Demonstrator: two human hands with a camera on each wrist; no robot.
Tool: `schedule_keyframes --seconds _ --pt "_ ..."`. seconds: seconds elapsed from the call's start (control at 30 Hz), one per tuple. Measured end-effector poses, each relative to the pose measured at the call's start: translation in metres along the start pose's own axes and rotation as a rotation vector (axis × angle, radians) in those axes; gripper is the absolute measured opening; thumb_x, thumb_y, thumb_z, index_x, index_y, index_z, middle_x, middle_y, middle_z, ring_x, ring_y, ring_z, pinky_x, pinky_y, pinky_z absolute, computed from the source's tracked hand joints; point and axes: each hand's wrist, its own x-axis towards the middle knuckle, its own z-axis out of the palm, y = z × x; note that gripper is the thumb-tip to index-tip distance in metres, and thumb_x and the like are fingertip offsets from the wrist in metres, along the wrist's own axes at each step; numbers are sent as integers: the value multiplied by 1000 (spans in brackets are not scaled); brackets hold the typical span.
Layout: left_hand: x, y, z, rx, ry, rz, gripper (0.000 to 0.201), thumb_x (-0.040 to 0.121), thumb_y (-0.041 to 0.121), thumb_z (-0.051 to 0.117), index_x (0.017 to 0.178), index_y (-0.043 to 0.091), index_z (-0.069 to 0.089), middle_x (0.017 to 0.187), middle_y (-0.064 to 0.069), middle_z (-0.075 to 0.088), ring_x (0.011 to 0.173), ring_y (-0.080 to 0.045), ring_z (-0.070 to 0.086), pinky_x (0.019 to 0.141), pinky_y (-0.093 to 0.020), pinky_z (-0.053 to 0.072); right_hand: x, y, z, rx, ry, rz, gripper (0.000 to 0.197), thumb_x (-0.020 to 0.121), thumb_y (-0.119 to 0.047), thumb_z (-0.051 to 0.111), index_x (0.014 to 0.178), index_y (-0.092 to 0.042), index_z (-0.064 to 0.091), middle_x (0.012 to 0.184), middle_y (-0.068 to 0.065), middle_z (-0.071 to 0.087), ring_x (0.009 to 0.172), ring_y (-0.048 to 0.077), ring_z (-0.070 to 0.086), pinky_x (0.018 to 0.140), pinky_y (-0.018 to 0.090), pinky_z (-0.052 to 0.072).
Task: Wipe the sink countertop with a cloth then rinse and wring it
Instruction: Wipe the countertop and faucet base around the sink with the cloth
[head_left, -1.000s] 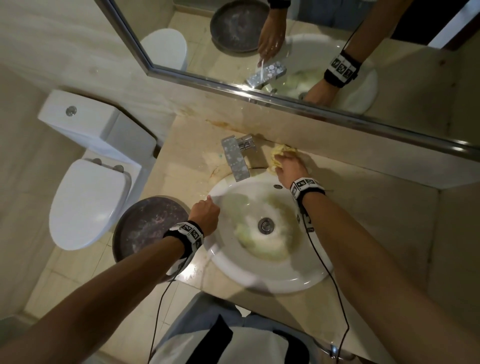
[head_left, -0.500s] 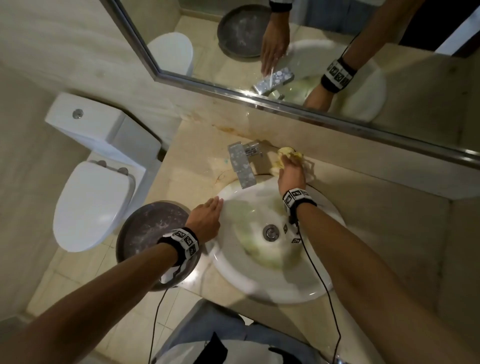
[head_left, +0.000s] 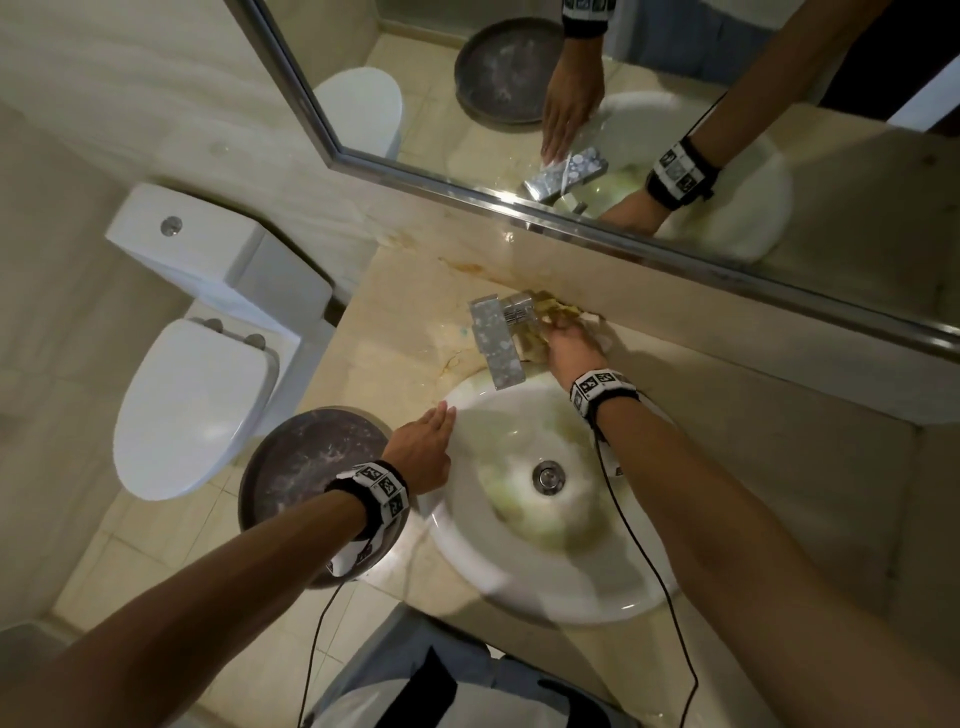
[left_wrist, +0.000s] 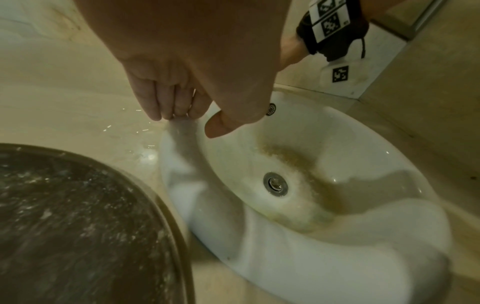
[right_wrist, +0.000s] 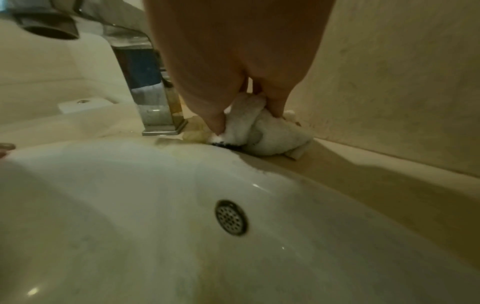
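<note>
Overhead, the head view shows the right hand (head_left: 574, 351) pressing a bunched yellowish cloth (head_left: 558, 314) onto the countertop (head_left: 395, 322) at its back edge, just beside the base of the chrome faucet (head_left: 496, 343) and against the wall under the mirror (head_left: 649, 130). The left hand (head_left: 421, 449) rests with straight fingers on the left rim of the white sink (head_left: 545, 587), holding nothing. A dark round basin (head_left: 301, 462) sits off the countertop's left edge, next to a white toilet (head_left: 192, 400). From the left wrist view, the left hand (left_wrist: 187, 67) has its fingertips (left_wrist: 155, 111) touching the sink (left_wrist: 311, 246) rim, thumb hanging free above the bowl, with brownish staining around the drain (left_wrist: 276, 184); the dark basin (left_wrist: 78, 226) fills the lower left corner. In the right wrist view, the right hand (right_wrist: 233, 61) grasps the cloth (right_wrist: 265, 131), thumb and fingers pinching its folds as it lies on the countertop (right_wrist: 363, 181) between the sink (right_wrist: 130, 205) rim and the wall, touching the foot of the faucet (right_wrist: 153, 98).
</note>
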Motion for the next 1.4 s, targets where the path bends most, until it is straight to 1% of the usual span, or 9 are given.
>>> schedule_keyframes --seconds 0.1,0.23,0.37,0.57,0.8,1.0,1.1,1.2,1.4 --pt "-2 -1 -3 -53 8 -4 80 91 24 47 158 9 7 165 -11 11 149 -25 26 113 -39 39 -11 22 -5 -37 26 14 58 92 3 48 140 -28 53 146 6 49 127 30 53 102 45 50" --pt "-3 -3 -3 -52 9 11 80 90 25 48 158 11 8 166 -10 11 147 -24 29 109 -38 42 -39 69 3 -161 94 76 55 96 -6 46 147 -26 43 157 7 36 145 27 32 116 43 34" --pt "-3 -3 -1 -57 11 1 82 90 25 48 159 13 6 166 -8 9 148 -23 28 110 -38 42 -49 99 11 -164 88 130 52 96 -13 47 147 -24 43 159 7 33 146 28 30 117 41 31" --pt "-2 -4 0 -56 0 7 84 89 28 49 159 12 5 166 -8 7 149 -22 26 110 -40 43 -28 59 -2 87 160 266 51 94 -5 53 141 -24 52 147 14 48 133 34 45 111 41 40" --pt "-2 0 1 -60 -12 -20 86 89 30 49 159 13 1 166 -7 4 150 -22 21 112 -40 40 -18 41 0 26 164 187 54 93 3 49 142 -18 49 144 15 47 129 39 45 104 47 45" --pt "-3 -3 0 -110 -21 -15 88 85 28 50 159 14 4 166 -6 4 151 -21 19 114 -39 38 -5 12 1 -5 159 10 68 88 12 43 146 -23 46 144 11 46 128 35 46 101 46 48" --pt "-4 1 -3 -118 -31 -40 87 86 29 49 159 14 4 166 -6 4 151 -22 20 114 -41 37 6 -10 2 -36 119 -42 49 96 -1 43 141 -18 50 135 11 53 115 30 55 92 39 50" --pt "-4 5 -6 -110 -44 -59 87 86 29 49 159 14 3 167 -5 3 151 -22 19 114 -42 37 9 -26 3 42 111 -54 26 104 -24 41 112 -13 63 101 10 65 79 23 62 75 32 51" --pt "-6 7 -10 -84 -68 -66 87 88 29 49 159 14 2 167 -5 3 151 -22 19 115 -41 36 -10 -35 -6 90 58 -14 25 97 -1 47 112 -7 65 106 16 68 92 33 66 75 33 50"
